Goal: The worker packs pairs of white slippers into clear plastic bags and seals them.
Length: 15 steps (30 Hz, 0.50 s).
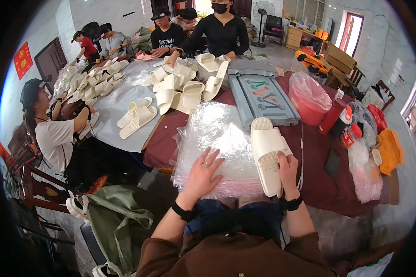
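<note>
My right hand grips cream slide sandals upright at the right edge of a stack of clear plastic bags. One sandal faces me in full; a second shows partly behind it. My left hand lies on the near part of the bag stack with its fingers spread, holding nothing. Beyond the bags, to the left, a pair of cream slides lies on the table's pale cover. A larger heap of the same slides lies farther back.
A grey plastic case lies behind the bags. Right of it stand a bag-lined red tub, a red flask and a red-lidded jar. A dark phone lies nearer. Several co-workers surround the table. A green sack sits at my left.
</note>
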Each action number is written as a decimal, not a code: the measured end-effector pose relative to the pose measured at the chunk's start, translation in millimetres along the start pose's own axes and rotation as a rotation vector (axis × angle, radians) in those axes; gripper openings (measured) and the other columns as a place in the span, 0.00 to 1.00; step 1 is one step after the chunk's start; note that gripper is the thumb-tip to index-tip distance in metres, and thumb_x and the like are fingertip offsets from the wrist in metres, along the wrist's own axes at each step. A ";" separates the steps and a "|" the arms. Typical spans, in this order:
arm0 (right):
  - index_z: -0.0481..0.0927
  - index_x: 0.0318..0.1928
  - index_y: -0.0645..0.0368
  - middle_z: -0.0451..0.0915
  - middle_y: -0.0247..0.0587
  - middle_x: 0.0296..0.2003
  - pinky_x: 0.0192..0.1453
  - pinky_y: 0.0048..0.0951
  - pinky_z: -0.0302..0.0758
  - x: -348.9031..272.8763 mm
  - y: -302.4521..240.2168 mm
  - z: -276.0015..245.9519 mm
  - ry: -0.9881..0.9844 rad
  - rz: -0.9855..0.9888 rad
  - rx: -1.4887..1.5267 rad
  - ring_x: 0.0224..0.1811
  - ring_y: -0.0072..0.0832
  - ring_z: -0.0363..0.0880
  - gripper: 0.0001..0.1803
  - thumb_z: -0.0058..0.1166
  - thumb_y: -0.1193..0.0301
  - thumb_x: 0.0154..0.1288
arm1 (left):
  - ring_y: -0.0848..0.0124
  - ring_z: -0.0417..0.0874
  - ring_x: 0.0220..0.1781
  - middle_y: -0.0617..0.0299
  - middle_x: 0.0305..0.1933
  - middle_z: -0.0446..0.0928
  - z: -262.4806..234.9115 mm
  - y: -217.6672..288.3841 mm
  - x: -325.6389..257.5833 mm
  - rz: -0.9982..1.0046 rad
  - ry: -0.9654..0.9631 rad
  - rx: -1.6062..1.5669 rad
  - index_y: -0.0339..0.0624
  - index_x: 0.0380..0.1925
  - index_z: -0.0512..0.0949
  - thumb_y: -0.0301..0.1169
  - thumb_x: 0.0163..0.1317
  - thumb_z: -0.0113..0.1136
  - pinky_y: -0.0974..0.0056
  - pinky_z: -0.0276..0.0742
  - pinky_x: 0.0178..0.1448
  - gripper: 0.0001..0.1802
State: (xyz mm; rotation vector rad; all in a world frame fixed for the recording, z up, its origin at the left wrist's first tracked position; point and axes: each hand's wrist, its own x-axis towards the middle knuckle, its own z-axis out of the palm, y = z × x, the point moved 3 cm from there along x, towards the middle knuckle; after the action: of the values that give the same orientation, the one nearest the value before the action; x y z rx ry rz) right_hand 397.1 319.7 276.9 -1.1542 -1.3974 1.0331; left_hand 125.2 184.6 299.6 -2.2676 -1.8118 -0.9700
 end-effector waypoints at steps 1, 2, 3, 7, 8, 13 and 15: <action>0.82 0.38 0.72 0.81 0.31 0.28 0.29 0.26 0.68 -6.5 -3.9 -4.1 0.006 0.002 -0.007 0.28 0.16 0.74 0.17 0.56 0.65 0.71 | 0.48 0.69 0.69 0.53 0.66 0.72 2.8 -5.3 2.9 0.008 -0.037 0.043 0.48 0.57 0.78 0.35 0.54 0.70 0.47 0.68 0.69 0.28; 0.81 0.35 0.68 0.78 0.28 0.25 0.26 0.25 0.65 -12.6 -5.4 -6.8 0.023 -0.024 0.120 0.25 0.14 0.71 0.16 0.54 0.65 0.72 | 0.48 0.66 0.73 0.53 0.70 0.70 7.2 -11.0 3.4 0.015 -0.074 0.089 0.51 0.61 0.77 0.37 0.54 0.70 0.45 0.65 0.71 0.31; 0.80 0.31 0.64 0.75 0.26 0.23 0.24 0.23 0.62 -18.9 -7.0 -11.6 0.039 -0.052 0.246 0.22 0.12 0.68 0.15 0.53 0.65 0.72 | 0.48 0.66 0.73 0.53 0.70 0.70 14.5 -17.1 0.7 0.017 -0.075 0.084 0.51 0.61 0.77 0.37 0.54 0.70 0.45 0.65 0.71 0.31; 0.80 0.54 0.70 0.84 0.31 0.40 0.39 0.20 0.72 -44.2 -0.6 -37.7 -0.086 0.040 0.262 0.37 0.14 0.77 0.18 0.51 0.67 0.77 | 0.52 0.69 0.72 0.57 0.70 0.71 35.0 -22.3 -1.9 -0.012 -0.198 0.034 0.60 0.63 0.77 0.40 0.57 0.69 0.47 0.66 0.69 0.30; 0.81 0.55 0.69 0.84 0.31 0.41 0.40 0.19 0.73 -50.2 -6.4 -41.0 -0.088 -0.002 0.238 0.38 0.14 0.78 0.17 0.51 0.67 0.77 | 0.52 0.71 0.70 0.58 0.70 0.71 37.1 -18.8 -1.8 -0.023 -0.205 0.070 0.62 0.63 0.77 0.39 0.59 0.68 0.48 0.68 0.68 0.29; 0.81 0.54 0.68 0.85 0.35 0.43 0.44 0.19 0.76 -80.0 -26.9 -47.9 -0.221 -0.012 0.358 0.42 0.17 0.81 0.15 0.50 0.70 0.76 | 0.55 0.78 0.60 0.59 0.61 0.78 37.5 -10.7 9.1 -0.045 -0.164 0.064 0.59 0.54 0.82 0.38 0.61 0.65 0.50 0.74 0.59 0.19; 0.81 0.54 0.68 0.86 0.35 0.43 0.46 0.20 0.76 -91.6 -38.7 -43.4 -0.343 -0.041 0.353 0.43 0.18 0.81 0.14 0.48 0.73 0.76 | 0.56 0.81 0.55 0.60 0.57 0.81 34.1 0.8 12.3 -0.071 -0.156 0.029 0.57 0.50 0.84 0.38 0.62 0.64 0.51 0.76 0.55 0.16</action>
State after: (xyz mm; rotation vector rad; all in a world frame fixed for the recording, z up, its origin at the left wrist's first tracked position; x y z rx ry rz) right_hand 438.7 223.3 304.3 -0.7099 -1.4181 1.4308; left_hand 141.5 209.7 279.0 -2.3366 -1.9659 -0.7905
